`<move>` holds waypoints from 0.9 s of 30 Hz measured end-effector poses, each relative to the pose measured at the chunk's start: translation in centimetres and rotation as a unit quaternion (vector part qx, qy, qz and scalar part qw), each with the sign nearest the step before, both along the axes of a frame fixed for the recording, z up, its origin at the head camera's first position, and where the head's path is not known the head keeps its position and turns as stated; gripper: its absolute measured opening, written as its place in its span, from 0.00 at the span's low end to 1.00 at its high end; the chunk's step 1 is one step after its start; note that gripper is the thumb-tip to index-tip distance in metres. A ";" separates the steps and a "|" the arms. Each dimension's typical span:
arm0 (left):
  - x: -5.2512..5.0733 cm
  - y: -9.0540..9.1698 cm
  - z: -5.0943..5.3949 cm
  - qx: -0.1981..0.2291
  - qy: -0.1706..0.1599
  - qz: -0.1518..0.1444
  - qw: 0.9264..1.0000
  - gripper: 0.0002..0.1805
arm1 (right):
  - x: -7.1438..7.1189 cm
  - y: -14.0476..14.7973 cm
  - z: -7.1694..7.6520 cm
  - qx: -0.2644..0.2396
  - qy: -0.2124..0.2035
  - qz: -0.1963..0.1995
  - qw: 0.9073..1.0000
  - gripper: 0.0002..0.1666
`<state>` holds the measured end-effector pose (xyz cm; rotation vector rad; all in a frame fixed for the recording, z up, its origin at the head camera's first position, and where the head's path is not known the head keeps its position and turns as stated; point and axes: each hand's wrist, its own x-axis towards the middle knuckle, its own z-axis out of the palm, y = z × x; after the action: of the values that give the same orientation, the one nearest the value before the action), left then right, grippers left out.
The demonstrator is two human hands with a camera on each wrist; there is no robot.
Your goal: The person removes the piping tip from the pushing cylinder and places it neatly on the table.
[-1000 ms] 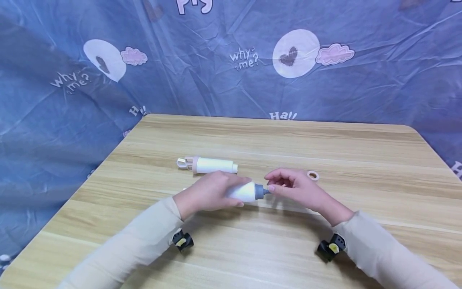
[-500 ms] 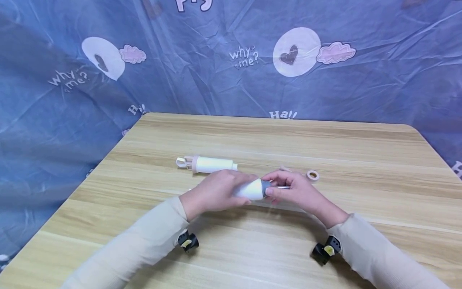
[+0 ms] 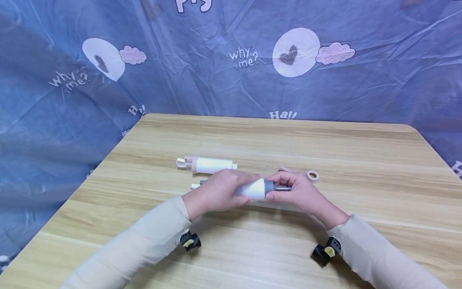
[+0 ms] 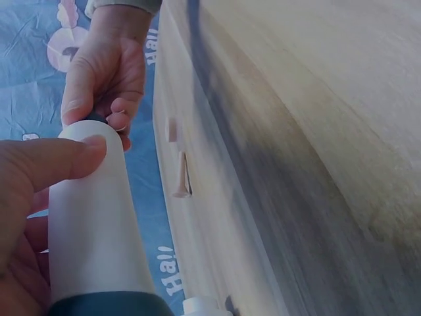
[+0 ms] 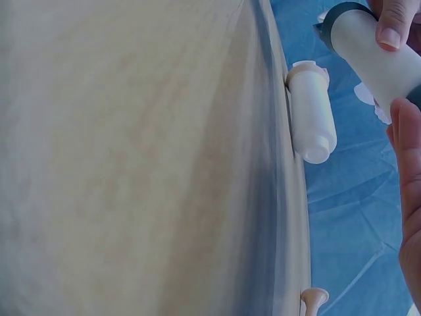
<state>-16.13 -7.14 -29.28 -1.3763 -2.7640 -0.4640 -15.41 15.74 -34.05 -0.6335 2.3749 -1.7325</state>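
Note:
My left hand [image 3: 218, 192] grips a white cylinder [image 3: 255, 190] with its fingers curled round the body. The thumb lies along the white barrel [image 4: 95, 224] in the left wrist view, and a dark grey-green collar [image 4: 112, 305] shows at the near end. My right hand [image 3: 297, 190] pinches the grey end piece [image 3: 268, 186] at the right end between thumb and fingers. A thin dark rod [image 3: 283, 188] sticks out from it toward the palm. Beyond the left hand, a white tip [image 3: 195, 186] of the held thing shows.
A similar white cylinder [image 3: 214, 165] with a pale pink collar and end loop lies behind the left hand. A pink ring [image 3: 313, 175] and a small pink flared piece [image 3: 284, 168] lie behind the right hand. Blue printed cloth [image 3: 216, 80] hangs behind the wooden table [image 3: 343, 148].
My right hand has moved from the thin tip onto the grey end piece and pinches it. The left hand has shifted slightly right with the cylinder; the thin rod now shows above the right palm.

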 end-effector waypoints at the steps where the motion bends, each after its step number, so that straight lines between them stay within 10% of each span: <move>1: 0.0 0.0 0.0 0.002 -0.002 -0.002 1.000 0.30 | 0.0 0.0 0.0 0.001 0.006 0.001 1.000 0.20; 27: -0.7 0.6 1.3 -0.033 -0.092 -0.036 0.995 0.30 | 0.3 0.1 -0.4 -0.012 0.092 0.059 0.994 0.13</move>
<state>-16.84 -6.53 -28.02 -1.5254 -2.9060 -0.5329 -15.09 15.88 -34.49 -0.9545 2.3813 -1.7223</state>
